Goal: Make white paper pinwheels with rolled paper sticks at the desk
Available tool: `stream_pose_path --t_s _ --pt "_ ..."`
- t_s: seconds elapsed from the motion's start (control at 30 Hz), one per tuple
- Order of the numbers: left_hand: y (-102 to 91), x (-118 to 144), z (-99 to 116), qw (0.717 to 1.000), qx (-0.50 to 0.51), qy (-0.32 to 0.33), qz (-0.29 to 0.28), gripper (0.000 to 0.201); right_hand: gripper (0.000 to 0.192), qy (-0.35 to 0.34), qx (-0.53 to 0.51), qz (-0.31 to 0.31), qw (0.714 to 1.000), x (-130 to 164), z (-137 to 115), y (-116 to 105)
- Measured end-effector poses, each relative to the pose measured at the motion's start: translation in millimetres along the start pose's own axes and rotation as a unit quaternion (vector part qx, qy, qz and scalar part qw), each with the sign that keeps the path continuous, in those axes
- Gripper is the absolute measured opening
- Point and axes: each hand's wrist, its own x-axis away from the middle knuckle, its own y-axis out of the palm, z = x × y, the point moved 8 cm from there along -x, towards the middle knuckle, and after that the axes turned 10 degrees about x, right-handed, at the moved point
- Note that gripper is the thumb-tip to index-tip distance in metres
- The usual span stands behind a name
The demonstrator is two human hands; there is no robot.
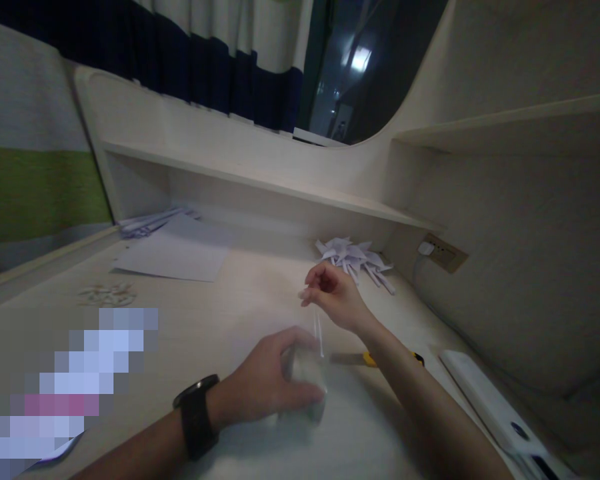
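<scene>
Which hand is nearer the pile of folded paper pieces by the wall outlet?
Right. The right hand is raised just in front of the folded paper pieces, apart from them. The left hand is lower and farther back, around a clear roll.

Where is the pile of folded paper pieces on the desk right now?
In the head view, the pile of folded paper pieces lies at the desk's far right, under the shelf, left of the wall socket.
</scene>
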Motion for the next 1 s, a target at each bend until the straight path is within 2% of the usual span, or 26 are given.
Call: stream_pose_path --t_s 0.23,0.4,0.53,0.6,0.67,0.77,0.87,0.93,1.0 --pt "2.2 0.4 -3.5 0.999 0.007 0.031 -0.014 0.064 0.029 0.014 -0.044 0.048 0.998 -10.0 12.4 -15.9" --pt "0.2 -0.9 -8.0 1.000 0.013 0.010 -0.001 0.057 0.036 0.070 -0.087 0.054 0.992 2.9 7.7 -19.8" --pt "-1.0 -1.4 -6.7 1.000 0.015 0.013 0.004 0.054 0.040 0.118 -0.178 0.029 0.976 27.3 1.1 -17.9" --pt "-0.7 -1.0 -4.5 1.000 0.012 0.024 0.006 0.051 0.046 0.127 -0.215 0.051 0.967 44.4 3.6 -19.3" --pt "0.4 -0.7 -1.8 0.999 0.016 0.038 0.007 0.050 0.050 0.162 -0.234 0.075 0.956 64.7 14.8 -16.8" --pt "2.1 -0.2 2.9 0.997 0.035 0.065 0.009 0.052 0.051 0.253 -0.263 0.086 0.927 96.2 38.8 -2.0" --pt "1.9 1.2 5.8 0.996 0.028 0.080 0.017 0.052 0.050 0.283 -0.265 0.136 0.912 118.0 53.6 1.8" --pt "0.7 2.3 3.4 0.997 0.003 0.068 0.025 0.050 0.050 0.268 -0.220 0.200 0.917 127.7 56.4 -8.3" --pt "-0.4 3.1 -0.7 0.998 -0.016 0.052 0.031 0.052 0.041 0.232 -0.137 0.262 0.927 135.0 50.3 -23.1"
